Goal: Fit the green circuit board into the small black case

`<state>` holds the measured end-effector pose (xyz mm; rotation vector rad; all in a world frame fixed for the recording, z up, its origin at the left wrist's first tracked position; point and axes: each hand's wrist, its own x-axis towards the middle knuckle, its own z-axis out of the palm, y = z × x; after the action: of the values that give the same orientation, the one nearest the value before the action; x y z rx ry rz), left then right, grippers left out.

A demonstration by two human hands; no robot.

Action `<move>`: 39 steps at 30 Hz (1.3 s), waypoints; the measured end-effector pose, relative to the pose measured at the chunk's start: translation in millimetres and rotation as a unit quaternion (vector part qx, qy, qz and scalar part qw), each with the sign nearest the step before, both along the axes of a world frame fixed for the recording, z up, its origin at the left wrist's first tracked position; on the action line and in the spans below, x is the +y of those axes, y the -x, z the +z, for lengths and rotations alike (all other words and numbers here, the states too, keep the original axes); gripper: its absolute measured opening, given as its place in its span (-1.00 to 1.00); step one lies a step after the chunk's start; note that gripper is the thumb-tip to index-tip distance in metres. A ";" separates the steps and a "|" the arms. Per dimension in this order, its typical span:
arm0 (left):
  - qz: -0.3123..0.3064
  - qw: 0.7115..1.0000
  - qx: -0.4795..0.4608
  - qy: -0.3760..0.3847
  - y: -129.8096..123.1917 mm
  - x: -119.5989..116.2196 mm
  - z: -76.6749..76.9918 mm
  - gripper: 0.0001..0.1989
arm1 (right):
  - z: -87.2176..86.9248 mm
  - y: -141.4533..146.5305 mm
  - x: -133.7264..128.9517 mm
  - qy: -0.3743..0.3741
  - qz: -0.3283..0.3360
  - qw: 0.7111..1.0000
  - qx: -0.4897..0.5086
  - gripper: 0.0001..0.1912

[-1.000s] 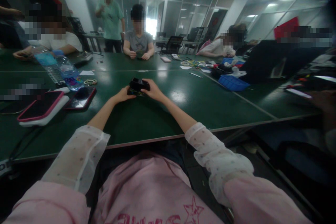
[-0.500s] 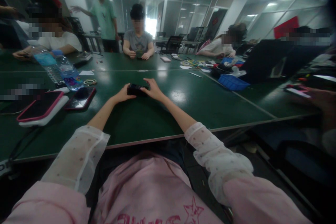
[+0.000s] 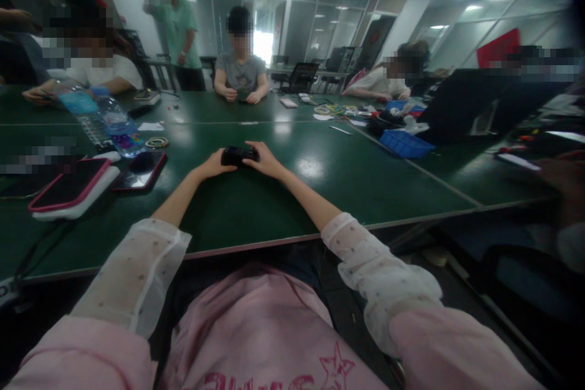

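A small black device [image 3: 238, 156] is held just above or on the green table [image 3: 256, 213], in the middle of the view. My left hand [image 3: 216, 164] grips its left end, with the thumb along the near side. Around its right end my right hand [image 3: 265, 160] is closed, thumb and fingers on the edge. What the device is cannot be made out. To the left of my left hand lies a dark phone with a red edge [image 3: 141, 170].
Two water bottles [image 3: 119, 128] and a pink-rimmed phone [image 3: 70, 184] are at the left. A blue basket [image 3: 406, 144] and tangled cables [image 3: 340, 109] lie at the right. Several people sit around the table; a person in green [image 3: 183, 36] stands behind.
My right hand's raised fingers have come down onto the device's right end. My left hand has barely moved. The standing person in green has drawn in the outstretched arm.
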<state>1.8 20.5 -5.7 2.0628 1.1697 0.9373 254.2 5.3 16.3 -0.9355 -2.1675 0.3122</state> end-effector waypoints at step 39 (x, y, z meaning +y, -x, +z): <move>0.014 1.000 0.014 -0.001 -0.3 -2.8 1.8 -0.21 | -13.1 4.0 2.6 0.032 0.011 0.999 0.007 -0.37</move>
<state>2.2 17.7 -3.9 2.0720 1.2154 0.9244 250.2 7.8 3.2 -0.9409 -2.1670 0.3996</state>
